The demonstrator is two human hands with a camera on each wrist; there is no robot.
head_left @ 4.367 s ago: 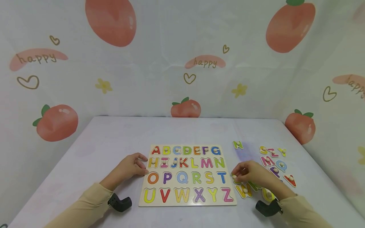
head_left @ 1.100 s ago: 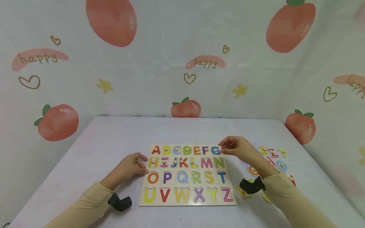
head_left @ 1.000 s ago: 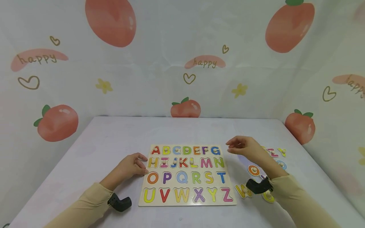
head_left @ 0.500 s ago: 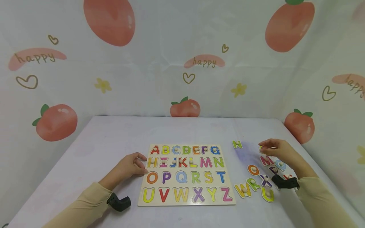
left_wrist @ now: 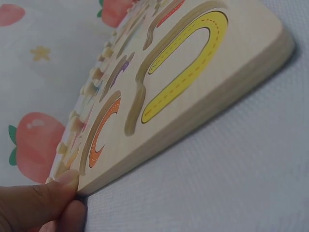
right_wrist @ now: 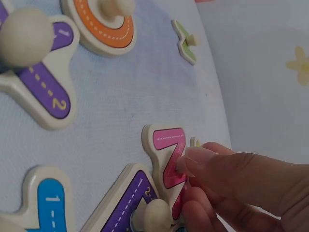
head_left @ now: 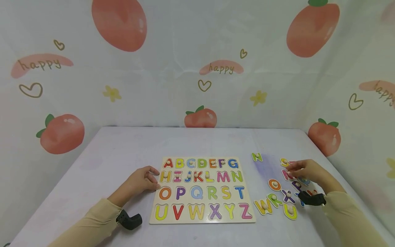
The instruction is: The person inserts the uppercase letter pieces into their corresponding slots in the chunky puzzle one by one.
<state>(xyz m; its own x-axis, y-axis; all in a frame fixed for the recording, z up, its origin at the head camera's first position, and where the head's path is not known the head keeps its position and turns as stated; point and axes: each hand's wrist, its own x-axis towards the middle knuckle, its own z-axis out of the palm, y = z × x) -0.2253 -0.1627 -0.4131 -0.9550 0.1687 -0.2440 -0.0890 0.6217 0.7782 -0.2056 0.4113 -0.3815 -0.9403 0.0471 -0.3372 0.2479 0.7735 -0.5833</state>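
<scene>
In the head view, a wooden alphabet board [head_left: 202,223] lies mid-table. Knobbed letters A to L sit in its top two rows; the recesses from M to Z show bare. My left hand [head_left: 142,179] rests at the board's left edge, its thumb [left_wrist: 65,181] touching the rim in the left wrist view. On the right, my right hand [head_left: 308,172] is over the loose letters. Its thumb and fingers pinch the pink letter M piece [right_wrist: 169,157] at the knob, which they hide. A purple P piece [right_wrist: 126,205] lies right beside it.
Loose letters lie right of the board: N [head_left: 257,157], S [head_left: 284,162], O [head_left: 274,185], X [head_left: 288,196], R [head_left: 274,199], W [head_left: 263,207] and U [head_left: 290,211]. The right hand and wrist camera partly cover others. A patterned cloth [head_left: 172,99] hangs behind the table.
The letter L piece went from the table into its recess. My right hand then moved off the board, rightward to the loose letters, and down to the pink M. The left hand stayed put.
</scene>
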